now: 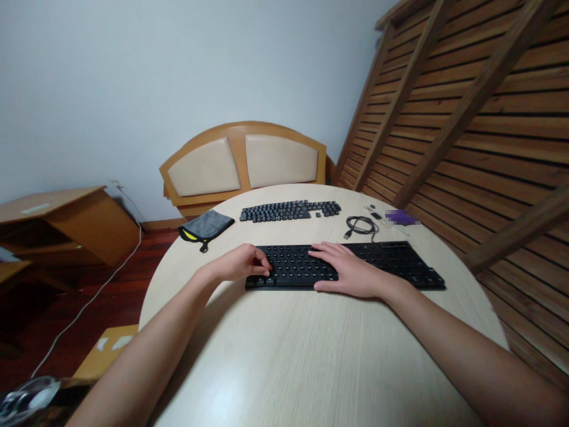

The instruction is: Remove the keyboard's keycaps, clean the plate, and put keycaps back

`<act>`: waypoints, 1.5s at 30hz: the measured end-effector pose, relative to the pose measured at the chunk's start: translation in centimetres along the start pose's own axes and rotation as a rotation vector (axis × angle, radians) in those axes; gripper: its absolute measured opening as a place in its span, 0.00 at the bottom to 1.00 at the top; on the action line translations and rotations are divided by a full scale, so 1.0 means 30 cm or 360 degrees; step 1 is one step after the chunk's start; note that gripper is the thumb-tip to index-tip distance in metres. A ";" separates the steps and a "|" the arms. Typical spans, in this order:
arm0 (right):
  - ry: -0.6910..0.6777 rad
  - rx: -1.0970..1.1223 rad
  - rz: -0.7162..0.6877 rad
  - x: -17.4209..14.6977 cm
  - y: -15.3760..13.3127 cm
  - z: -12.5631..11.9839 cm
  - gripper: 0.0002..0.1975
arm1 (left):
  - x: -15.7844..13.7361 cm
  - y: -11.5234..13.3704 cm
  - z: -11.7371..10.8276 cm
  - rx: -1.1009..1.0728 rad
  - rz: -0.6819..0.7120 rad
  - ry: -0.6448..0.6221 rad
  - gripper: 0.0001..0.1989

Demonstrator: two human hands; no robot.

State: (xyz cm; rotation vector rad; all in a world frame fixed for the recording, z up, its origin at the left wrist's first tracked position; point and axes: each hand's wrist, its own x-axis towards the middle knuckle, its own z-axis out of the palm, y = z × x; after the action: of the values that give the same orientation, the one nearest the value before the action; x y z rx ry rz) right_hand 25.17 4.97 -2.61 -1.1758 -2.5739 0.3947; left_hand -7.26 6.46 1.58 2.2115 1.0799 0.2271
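Observation:
A black keyboard (pixel 306 268) lies across the table, most of its key places showing bare switches. A few keycaps (pixel 267 280) sit at its lower left corner. My left hand (pixel 242 262) is over the keyboard's left end with fingers curled and closed just above the keycaps; whatever is between the fingertips is too small to make out. My right hand (pixel 344 270) rests flat and open across the middle of the keyboard, fingers stretched to the left. Loose black keycaps (pixel 284 210) are laid out in rows behind the keyboard.
On the round table (pixel 267 350), a grey cloth with a yellow and black edge (pixel 208 226) lies at left. A coiled black cable (pixel 362 225), small tools (pixel 373 213) and a blurred purple thing (pixel 402 217) lie at right. A wooden slatted structure (pixel 480 130) rises on the right.

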 end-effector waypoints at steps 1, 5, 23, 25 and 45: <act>0.0005 0.0013 -0.0001 0.000 0.000 0.001 0.43 | 0.000 -0.001 0.000 -0.0012 -0.0011 0.0000 0.13; 0.0017 0.0026 -0.0011 -0.001 0.001 0.003 0.43 | 0.001 -0.005 0.001 -0.0032 -0.0037 0.0007 0.12; 0.0001 0.0012 -0.0002 -0.002 -0.007 -0.006 0.42 | -0.003 0.013 -0.002 0.0041 0.0003 0.0001 0.11; 0.0002 0.0007 -0.0001 -0.001 -0.005 -0.005 0.43 | -0.003 0.013 -0.002 0.0033 -0.0006 -0.0010 0.12; 0.0019 -0.0006 -0.0014 -0.002 0.000 0.001 0.42 | 0.009 -0.028 0.000 -0.0090 -0.0008 -0.0024 0.12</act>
State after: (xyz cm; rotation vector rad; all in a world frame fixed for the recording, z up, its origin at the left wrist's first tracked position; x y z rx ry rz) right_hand 25.21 4.93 -2.64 -1.1643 -2.5698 0.3797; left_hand -7.64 7.03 1.03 2.1566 1.0583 0.2359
